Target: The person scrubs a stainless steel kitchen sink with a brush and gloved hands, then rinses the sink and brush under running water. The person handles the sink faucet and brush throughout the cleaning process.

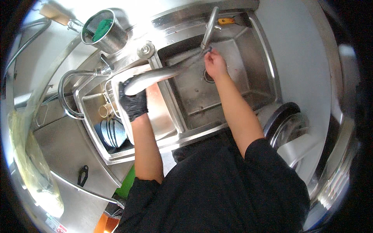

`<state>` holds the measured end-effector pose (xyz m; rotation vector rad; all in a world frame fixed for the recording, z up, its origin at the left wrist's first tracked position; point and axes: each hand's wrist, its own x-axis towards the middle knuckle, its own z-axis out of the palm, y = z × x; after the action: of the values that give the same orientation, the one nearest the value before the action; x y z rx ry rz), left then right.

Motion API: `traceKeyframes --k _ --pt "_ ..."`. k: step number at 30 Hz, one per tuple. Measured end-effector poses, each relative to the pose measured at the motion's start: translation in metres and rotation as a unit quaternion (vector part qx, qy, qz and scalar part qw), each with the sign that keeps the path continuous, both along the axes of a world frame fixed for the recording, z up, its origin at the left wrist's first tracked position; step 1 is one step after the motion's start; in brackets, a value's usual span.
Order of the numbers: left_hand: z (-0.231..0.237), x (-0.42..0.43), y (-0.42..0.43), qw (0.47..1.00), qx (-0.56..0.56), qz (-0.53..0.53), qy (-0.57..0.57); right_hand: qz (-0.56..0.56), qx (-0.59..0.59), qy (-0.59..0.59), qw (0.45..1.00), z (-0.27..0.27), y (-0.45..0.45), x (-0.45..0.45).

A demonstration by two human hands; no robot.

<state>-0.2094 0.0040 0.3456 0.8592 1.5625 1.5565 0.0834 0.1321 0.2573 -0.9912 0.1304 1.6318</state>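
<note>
My left hand (133,102), in a black glove, grips a long silvery fish (154,77) by its thicker end. The fish reaches right across the divider between two basins, its far part blurred. Beneath it, a white tray (161,107) with a pinkish wet surface lies over the left basin. My bare right hand (215,62) is just below the spout of a steel faucet (210,27), above the right basin (198,96). Its fingertips are pinched together near a small dark thing; whether they hold it is unclear.
A mesh holder (116,38) with a green scourer stands behind the left basin. A curved faucet (62,93) arches at the left. Blue bowls (112,132) and a brown cup (105,111) sit beside the tray. Pan lids (287,125) lean at the right.
</note>
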Motion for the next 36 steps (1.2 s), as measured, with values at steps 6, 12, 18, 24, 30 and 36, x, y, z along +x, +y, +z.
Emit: traceKeyframes --k 6,12,18,24,30,36 --pt "-0.011 0.105 0.034 0.989 -0.002 -0.017 0.147 0.11 -0.104 0.079 0.985 -0.037 -0.082 -0.003" --pt "-0.01 0.171 0.069 0.966 0.081 -0.106 0.222 0.125 -0.176 0.076 0.973 0.076 -0.074 -0.021" --pt "-0.028 0.229 0.084 0.835 -0.081 -0.069 -0.541 -0.032 -0.04 0.017 0.999 0.03 -0.015 0.019" --pt "-0.04 0.207 0.092 0.952 -0.042 0.004 -0.302 -0.118 -0.07 0.073 0.988 0.03 -0.006 0.038" --pt "-0.03 0.208 0.12 0.95 -0.065 0.024 -0.305 -0.141 -0.087 0.091 0.982 0.042 -0.042 0.049" --pt "-0.007 0.241 0.105 0.993 -0.094 -0.076 -0.007 -0.119 -0.133 0.014 0.984 0.007 -0.058 0.058"
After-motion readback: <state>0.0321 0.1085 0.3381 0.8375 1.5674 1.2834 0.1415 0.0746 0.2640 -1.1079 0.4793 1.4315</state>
